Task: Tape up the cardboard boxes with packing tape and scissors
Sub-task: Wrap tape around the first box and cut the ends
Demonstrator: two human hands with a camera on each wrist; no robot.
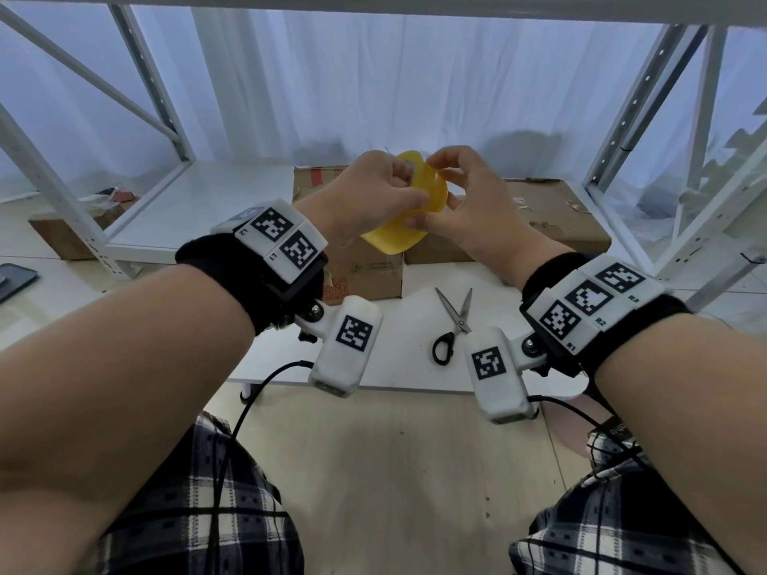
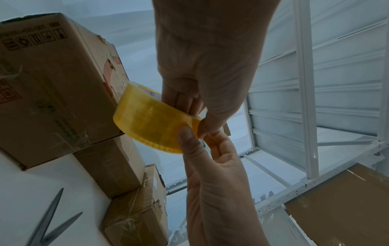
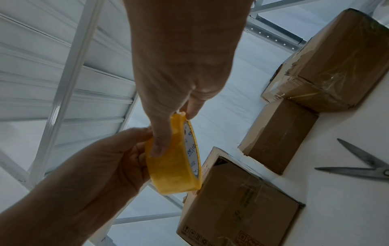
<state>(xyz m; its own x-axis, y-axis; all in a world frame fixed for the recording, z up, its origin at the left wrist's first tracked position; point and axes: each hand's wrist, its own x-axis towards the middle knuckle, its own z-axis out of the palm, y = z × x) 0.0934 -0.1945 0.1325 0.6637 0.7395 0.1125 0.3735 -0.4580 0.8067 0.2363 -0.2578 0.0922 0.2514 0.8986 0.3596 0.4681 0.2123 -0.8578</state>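
Observation:
A yellow packing tape roll (image 1: 419,201) is held up in front of me, above the cardboard boxes. My left hand (image 1: 398,186) grips the roll from the left, its fingers curled over the rim (image 2: 185,101). My right hand (image 1: 440,193) pinches the roll from the right, with the thumb (image 3: 160,143) pressed on the outer tape surface (image 3: 174,168). No loose strip of tape shows. Scissors (image 1: 453,325) lie with blades apart on the white table, near my right wrist. A small brown box (image 1: 365,271) and a longer flat box (image 1: 552,217) stand behind the roll.
White shelf frames (image 1: 137,130) rise at left and right of the table (image 1: 394,367). A third box (image 3: 277,136) sits between the other two. More cardboard (image 1: 62,238) lies at the far left. A dark phone-like object (image 1: 16,280) rests at the left edge.

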